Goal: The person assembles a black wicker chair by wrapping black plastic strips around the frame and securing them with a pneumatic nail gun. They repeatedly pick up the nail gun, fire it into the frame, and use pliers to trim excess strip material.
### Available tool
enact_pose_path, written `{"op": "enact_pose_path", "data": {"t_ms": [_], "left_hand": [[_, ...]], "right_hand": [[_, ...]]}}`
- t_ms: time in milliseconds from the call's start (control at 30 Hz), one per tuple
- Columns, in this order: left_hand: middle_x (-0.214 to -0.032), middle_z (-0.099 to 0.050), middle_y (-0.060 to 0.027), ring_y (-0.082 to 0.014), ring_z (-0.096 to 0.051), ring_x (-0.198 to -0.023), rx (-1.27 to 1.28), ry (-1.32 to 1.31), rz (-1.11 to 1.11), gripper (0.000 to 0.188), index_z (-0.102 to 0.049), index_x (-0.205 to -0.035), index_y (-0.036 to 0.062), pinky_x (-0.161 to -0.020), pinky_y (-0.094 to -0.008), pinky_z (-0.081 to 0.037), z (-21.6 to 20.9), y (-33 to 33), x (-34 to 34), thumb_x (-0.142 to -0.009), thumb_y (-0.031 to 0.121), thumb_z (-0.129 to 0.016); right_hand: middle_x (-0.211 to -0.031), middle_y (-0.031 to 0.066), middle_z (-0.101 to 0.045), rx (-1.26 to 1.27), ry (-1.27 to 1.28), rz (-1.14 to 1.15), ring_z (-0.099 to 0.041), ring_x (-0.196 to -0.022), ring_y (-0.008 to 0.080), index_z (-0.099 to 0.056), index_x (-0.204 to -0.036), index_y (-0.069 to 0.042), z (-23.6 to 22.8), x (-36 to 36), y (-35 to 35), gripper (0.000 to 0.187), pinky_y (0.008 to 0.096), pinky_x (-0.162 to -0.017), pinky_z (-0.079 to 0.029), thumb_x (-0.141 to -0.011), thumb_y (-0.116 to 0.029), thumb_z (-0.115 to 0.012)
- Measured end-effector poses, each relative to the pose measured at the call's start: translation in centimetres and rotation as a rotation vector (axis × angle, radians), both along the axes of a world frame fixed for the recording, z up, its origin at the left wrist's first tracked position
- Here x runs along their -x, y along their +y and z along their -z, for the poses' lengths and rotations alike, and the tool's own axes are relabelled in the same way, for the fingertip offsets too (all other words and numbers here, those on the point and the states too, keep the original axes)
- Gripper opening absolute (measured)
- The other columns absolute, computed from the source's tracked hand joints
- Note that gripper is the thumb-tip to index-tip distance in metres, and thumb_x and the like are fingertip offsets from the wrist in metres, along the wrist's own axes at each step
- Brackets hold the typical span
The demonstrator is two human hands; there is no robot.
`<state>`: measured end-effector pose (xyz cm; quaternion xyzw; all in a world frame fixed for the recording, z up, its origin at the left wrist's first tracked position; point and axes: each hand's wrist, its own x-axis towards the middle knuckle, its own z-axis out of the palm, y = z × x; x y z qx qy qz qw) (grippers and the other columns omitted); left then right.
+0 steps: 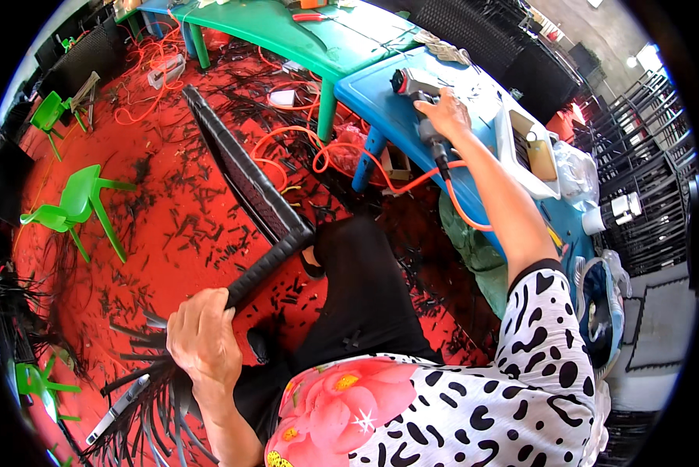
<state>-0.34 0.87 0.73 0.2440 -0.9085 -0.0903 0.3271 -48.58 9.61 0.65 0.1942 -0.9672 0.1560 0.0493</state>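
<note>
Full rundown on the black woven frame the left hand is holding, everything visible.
The black woven frame is a long, narrow panel wrapped in dark wicker-like strips, probably plastic. It runs slantwise from near the green table down to the person's lap and bends at a corner near the knee. The left hand is closed around its lower end, where loose black strips fan out unwoven. Its far part seems to rest on the red floor, amid cut black scraps. The right hand does not touch it.

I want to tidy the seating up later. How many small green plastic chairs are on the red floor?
3 at least: one chair at upper left, one lying at mid left, one at lower left behind the black strips. More may be hidden near the picture's rim.
</note>
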Motion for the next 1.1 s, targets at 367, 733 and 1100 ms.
{"op": "enact_pose_path", "data": {"t_ms": [367, 733, 1100], "left_hand": [[-0.088, -0.063, -0.0150, -0.0334, -0.061, -0.080, -0.023, -0.027, -0.068, 0.019, -0.060, -0.094, -0.0005, -0.071, -0.0405, -0.046, 0.0, -0.8, -0.4, -0.078, 0.010, -0.065], [-0.086, -0.063, -0.0122, -0.0326, -0.060, -0.079, 0.004, 0.011, -0.073, 0.021, -0.063, -0.094, 0.0031, -0.069, -0.0405, -0.046, 0.1, -2.2, -1.2, -0.074, 0.009, -0.068], [-0.080, -0.058, -0.0095, -0.0311, -0.059, -0.076, -0.072, 0.120, -0.034, 0.022, -0.064, -0.090, 0.0060, -0.068, -0.0414, -0.046, 1.2, -1.8, -1.3, -0.070, 0.008, -0.072]], "right_hand": [[-0.126, 0.0184, -0.058, -0.168, -0.259, 0.045, -0.056, -0.118, 0.0312, -0.060, -0.119, 0.004, 6.1, 7.8, -3.1, 0.077, 0.0401, -0.098, -0.045, -0.065, -0.048, -0.076], [-0.070, 0.0050, -0.058, 0.657, -0.613, -0.641, -0.055, -0.060, 0.0124, -0.056, -0.087, -0.002, -7.7, -10.8, 4.4, 0.026, 0.0270, -0.056, -0.044, -0.076, -0.021, -0.070], [-0.076, 0.0036, -0.061, 0.461, -1.028, -0.842, -0.059, -0.066, 0.0116, -0.062, -0.103, 0.002, -9.5, -28.7, 7.4, 0.041, 0.0272, -0.065, -0.048, -0.068, -0.015, -0.074]]}}
